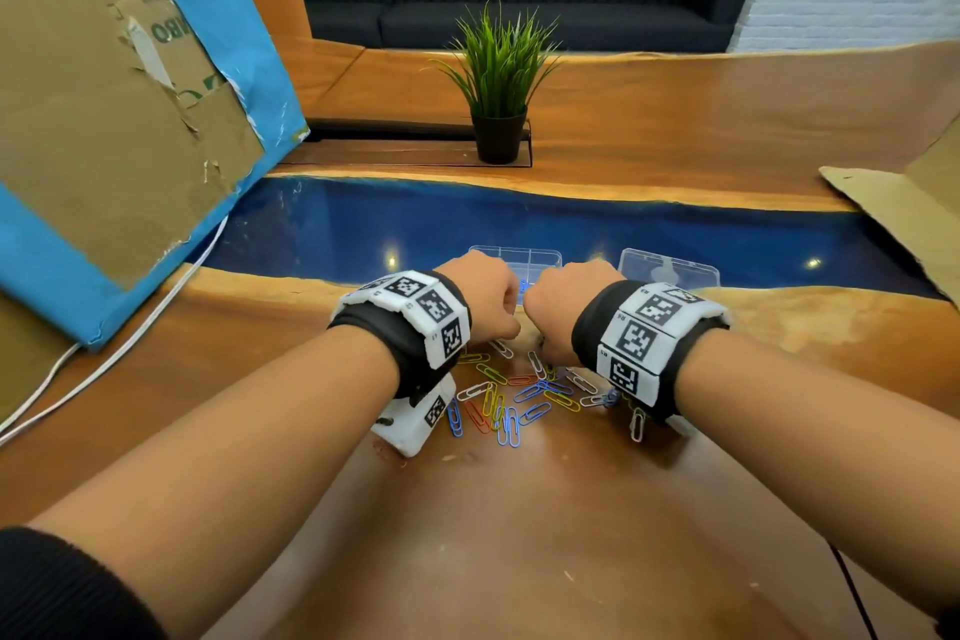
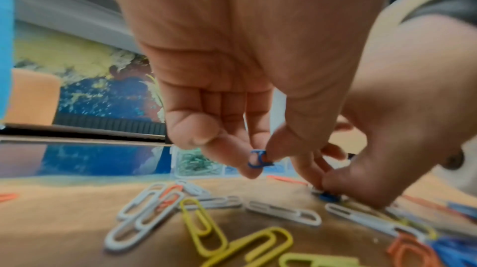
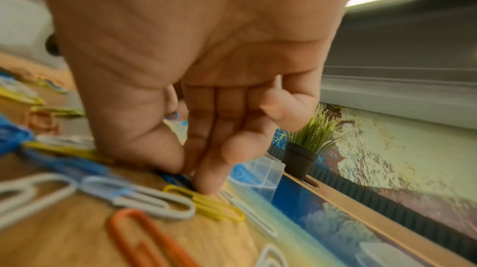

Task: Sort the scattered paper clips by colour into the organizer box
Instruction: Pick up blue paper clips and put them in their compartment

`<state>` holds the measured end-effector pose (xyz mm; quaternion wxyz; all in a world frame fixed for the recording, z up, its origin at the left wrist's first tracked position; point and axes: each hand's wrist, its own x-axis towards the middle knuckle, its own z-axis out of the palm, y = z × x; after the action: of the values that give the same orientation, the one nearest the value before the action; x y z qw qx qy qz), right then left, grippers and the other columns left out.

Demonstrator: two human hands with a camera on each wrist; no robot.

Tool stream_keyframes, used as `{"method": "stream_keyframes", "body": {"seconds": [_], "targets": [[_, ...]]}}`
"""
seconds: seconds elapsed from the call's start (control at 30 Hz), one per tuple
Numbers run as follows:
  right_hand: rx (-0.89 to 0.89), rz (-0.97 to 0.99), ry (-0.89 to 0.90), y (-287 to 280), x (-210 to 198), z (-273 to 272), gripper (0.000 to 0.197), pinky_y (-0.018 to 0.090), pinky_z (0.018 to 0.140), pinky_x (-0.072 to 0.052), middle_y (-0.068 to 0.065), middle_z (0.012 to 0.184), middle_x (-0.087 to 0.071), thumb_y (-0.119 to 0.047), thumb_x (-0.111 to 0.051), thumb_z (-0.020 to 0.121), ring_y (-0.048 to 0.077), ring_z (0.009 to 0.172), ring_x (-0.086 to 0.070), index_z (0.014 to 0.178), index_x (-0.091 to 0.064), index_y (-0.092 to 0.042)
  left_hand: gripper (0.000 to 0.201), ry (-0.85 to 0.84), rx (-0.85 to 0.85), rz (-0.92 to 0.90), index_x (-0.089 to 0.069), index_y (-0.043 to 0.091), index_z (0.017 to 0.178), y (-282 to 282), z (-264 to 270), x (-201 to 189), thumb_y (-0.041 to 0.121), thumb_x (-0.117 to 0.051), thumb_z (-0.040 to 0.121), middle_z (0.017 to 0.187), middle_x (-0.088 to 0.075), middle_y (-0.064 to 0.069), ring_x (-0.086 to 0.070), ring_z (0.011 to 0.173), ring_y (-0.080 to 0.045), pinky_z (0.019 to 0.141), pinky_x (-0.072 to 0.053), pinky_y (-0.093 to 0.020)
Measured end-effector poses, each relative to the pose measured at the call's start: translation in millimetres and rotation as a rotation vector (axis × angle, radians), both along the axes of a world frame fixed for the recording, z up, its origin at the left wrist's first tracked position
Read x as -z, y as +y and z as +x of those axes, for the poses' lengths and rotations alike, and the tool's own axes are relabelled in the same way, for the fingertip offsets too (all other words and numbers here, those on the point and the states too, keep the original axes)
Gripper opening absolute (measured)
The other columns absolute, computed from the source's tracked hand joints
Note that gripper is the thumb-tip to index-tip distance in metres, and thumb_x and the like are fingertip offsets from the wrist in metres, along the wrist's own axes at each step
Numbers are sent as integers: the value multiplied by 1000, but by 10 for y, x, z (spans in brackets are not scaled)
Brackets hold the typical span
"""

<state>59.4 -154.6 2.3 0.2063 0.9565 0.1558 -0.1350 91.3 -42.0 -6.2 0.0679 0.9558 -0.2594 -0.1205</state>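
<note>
At frame centre of the head view, both hands are hanging knuckles-up over the worktop (image 1: 519, 535), hiding their own fingers and the near part of the box (image 1: 540, 259). Only the box's far rim is showing above the knuckles, clear plastic over the blue strip of the worktop; its compartments are too covered to count there. In the left wrist view a compartment with pale clips inside is showing low behind the fingers, blurred.

The left hand (image 1: 483, 299) is making a closed grip on a blue clip (image 2: 258, 159), pinching it between thumb and fingertip, clear of the wood. The right hand (image 1: 563, 307) is reaching down at the far edge of the clips (image 1: 514, 398), thumb and fingers (image 3: 214, 173) closing on a second blue clip (image 3: 171, 178) lying on the wood; whether it is already pinched or only touched is hard to tell, since the fingertips are covering it.

Loose clips are lying between the two wrists in the lower middle of the head view: white, yellow, orange and blue, several overlapping. One white clip (image 1: 637, 424) is lying apart beside the right wristband. A lid (image 1: 670, 268) is sitting just right of the box, half hidden by the right wrist.

Bare wood is filling the lower frame. Cardboard (image 1: 114, 109) is crowding the upper left, and a plant (image 1: 498, 83) is standing beyond the blue strip.
</note>
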Motion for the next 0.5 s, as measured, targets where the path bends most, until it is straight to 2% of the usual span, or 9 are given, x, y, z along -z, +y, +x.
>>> {"method": "stream_keyframes", "body": {"seconds": [0.07, 0.17, 0.23, 0.33, 0.4, 0.5], "targets": [[-11, 2, -5, 3, -8, 9, 25, 32, 63, -40, -2, 68, -39, -39, -56, 88, 21, 73, -49, 99, -60, -17, 5, 22, -12, -54, -61, 19, 75, 49, -28, -32, 18, -59, 79, 64, -49, 11, -52, 72, -15, 65, -42, -25], [24, 71, 5, -28, -55, 44, 22, 31, 64, -42, -2, 83, -51, -36, -58, 87, 20, 75, -51, 103, -63, -21, 13, 81, -42, -128, -66, 19, 90, 120, -60, -71, 15, -57, 82, 63, -50, 12, -50, 59, -9, 62, -46, -25], [31, 158, 33, -66, -78, 64, 15, 29, 66, -43, -3, 96, -58, -32, -60, 86, 20, 83, -57, 99, -66, -28, 16, 129, -60, -161, -64, 22, 91, 151, -66, -83, 13, -54, 82, 64, -53, 10, -52, 53, -8, 65, -51, -27], [21, 159, 87, -104, -96, 59, 15, 28, 67, -46, -5, 92, -58, -33, -62, 86, 21, 88, -61, 98, -69, -30, 19, 173, -72, -174, -64, 23, 94, 166, -91, -68, 13, -52, 83, 65, -55, 11, -55, 54, -9, 72, -54, -29], [26, 115, 101, -112, -83, 56, 18, 28, 67, -45, -4, 88, -52, -34, -62, 87, 20, 82, -55, 102, -69, -27, 15, 161, -63, -167, -64, 20, 90, 153, -111, -52, 16, -50, 87, 64, -52, 11, -53, 59, -9, 68, -50, -26], [30, 90, 94, -114, -74, 57, 19, 29, 67, -47, -2, 88, -52, -33, -62, 87, 20, 80, -54, 103, -68, -24, 13, 150, -43, -129, -56, 18, 83, 124, -134, -35, 19, -46, 91, 66, -49, 9, -48, 62, -10, 59, -40, -20]]}}
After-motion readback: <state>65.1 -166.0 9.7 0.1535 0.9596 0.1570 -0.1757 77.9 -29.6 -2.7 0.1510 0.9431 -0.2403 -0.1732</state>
